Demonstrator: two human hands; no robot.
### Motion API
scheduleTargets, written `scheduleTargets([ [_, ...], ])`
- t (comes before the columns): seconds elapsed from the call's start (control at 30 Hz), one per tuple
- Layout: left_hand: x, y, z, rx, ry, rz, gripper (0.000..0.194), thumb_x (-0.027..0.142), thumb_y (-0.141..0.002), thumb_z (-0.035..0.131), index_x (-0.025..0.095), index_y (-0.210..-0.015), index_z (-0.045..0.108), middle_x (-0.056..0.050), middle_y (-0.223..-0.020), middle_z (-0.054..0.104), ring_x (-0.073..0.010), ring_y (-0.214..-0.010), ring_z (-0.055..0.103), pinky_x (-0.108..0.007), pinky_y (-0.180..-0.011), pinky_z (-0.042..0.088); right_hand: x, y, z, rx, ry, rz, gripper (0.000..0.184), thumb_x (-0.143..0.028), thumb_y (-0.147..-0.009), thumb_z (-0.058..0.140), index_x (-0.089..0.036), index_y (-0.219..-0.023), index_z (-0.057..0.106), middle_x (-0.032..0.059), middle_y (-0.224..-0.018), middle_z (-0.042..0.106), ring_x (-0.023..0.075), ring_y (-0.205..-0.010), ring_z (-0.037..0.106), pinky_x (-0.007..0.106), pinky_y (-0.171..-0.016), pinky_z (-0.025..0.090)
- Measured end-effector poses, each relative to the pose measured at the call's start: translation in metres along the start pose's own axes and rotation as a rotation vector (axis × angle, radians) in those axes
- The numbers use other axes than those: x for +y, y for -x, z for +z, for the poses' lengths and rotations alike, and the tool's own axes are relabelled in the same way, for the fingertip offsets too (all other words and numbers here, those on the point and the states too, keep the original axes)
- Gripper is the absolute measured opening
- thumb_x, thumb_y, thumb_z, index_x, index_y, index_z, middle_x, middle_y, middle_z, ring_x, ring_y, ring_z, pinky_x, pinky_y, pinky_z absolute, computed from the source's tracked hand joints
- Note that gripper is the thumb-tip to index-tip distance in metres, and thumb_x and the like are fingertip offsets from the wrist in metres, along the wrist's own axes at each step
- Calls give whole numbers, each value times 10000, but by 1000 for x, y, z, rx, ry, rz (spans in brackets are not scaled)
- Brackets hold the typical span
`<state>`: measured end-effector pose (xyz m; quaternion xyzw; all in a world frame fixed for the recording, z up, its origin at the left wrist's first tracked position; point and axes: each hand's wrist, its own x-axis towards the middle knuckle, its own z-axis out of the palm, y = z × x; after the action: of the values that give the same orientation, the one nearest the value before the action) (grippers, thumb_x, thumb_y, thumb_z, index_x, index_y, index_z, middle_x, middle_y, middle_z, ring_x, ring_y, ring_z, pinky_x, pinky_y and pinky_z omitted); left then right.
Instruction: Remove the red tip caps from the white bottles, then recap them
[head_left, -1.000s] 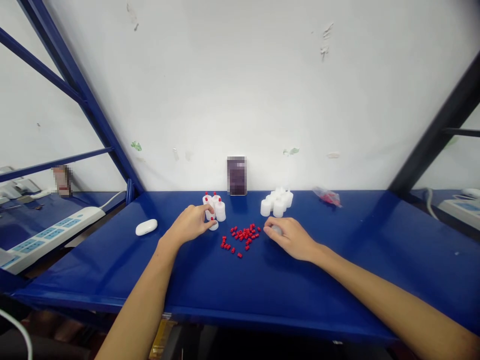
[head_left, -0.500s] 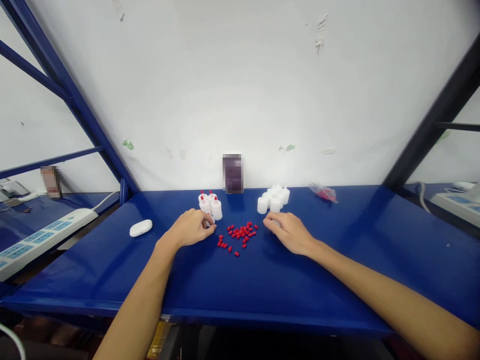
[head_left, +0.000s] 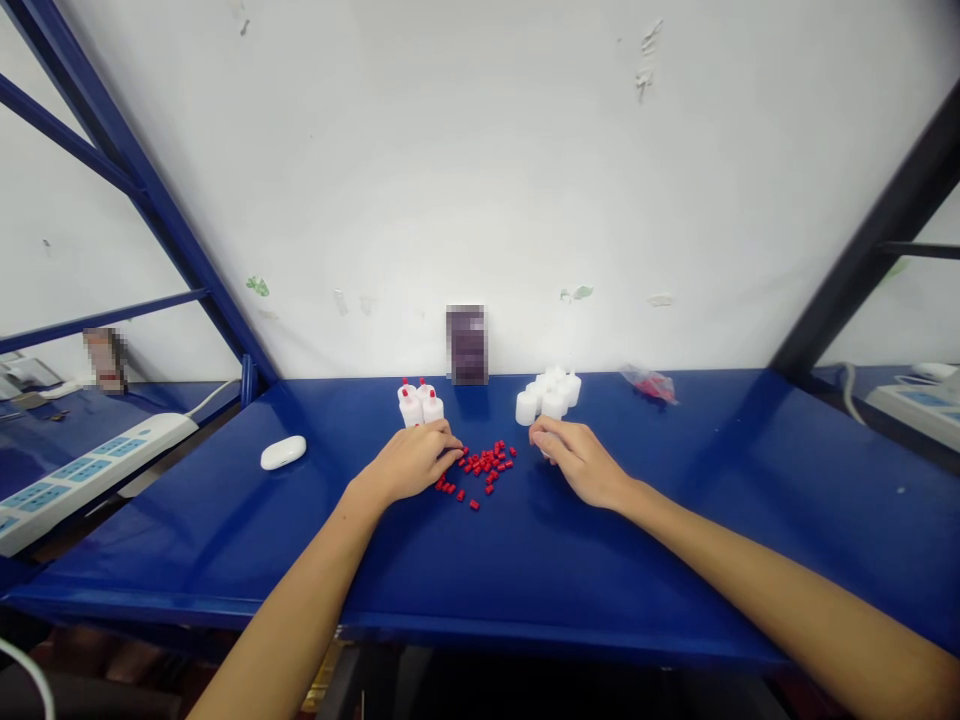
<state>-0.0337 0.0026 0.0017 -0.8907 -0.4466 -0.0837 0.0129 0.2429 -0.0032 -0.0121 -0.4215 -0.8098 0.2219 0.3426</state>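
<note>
My left hand point(head_left: 414, 462) is at the left edge of a loose pile of small red caps point(head_left: 487, 462), thumb and forefinger closed round one cap point(head_left: 463, 451). Just behind it stands a group of white bottles point(head_left: 432, 408) with red tips, their lower parts partly covered by the hand. On the other side of the pile, my right hand point(head_left: 577, 462) is curled with its fingers round a white bottle point(head_left: 547, 456), mostly hidden. Beyond that hand several white bottles point(head_left: 526, 407) stand close together; no red tips show on them.
A white oval case point(head_left: 283, 453) lies on the blue table point(head_left: 562, 590) at left. A clear bag with red pieces point(head_left: 651, 385) is at the back right. A blurred dark upright object point(head_left: 467, 345) leans on the wall. A power strip point(head_left: 90, 475) is off the left side.
My left hand has moved right, from beside the red-tipped bottles to the red caps. My right hand stays nearly in place, its fingers turned a little, with more of the white bottle showing below them.
</note>
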Motion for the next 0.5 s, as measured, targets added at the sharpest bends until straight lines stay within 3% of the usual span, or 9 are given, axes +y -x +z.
scheduleTargets([
  [0.17,-4,0,1,26,17,2,218,271,-934,502,230,-1019,698,-35,-970,647,-164,-810,616,-266,-692,440,2,-2,1,-76,-11,-50,357,-422,-969,376,-197,-807,601,0,-700,606,158,-655,541,263,-659,374],
  [0.27,2,-2,-2,186,114,8,149,256,-910,556,209,-951,690,-31,-948,652,-146,-770,598,-260,-683,442,3,-2,2,-109,-2,-33,363,-413,-955,409,-192,-709,560,-13,-625,567,141,-595,504,256,-626,356],
  [0.4,32,-9,-3,438,445,54,106,252,-879,617,184,-917,690,-26,-863,673,-105,-657,551,-226,-612,437,2,-1,5,-124,-93,-45,412,-414,-957,388,-188,-621,465,-24,-558,487,122,-535,436,251,-561,322],
  [0.5,62,-16,2,476,651,72,102,246,-845,658,164,-883,704,-26,-790,692,-84,-561,506,-213,-546,422,0,1,8,-136,-193,-84,472,-471,-970,336,-189,-604,430,-22,-552,463,118,-529,419,256,-555,321],
])
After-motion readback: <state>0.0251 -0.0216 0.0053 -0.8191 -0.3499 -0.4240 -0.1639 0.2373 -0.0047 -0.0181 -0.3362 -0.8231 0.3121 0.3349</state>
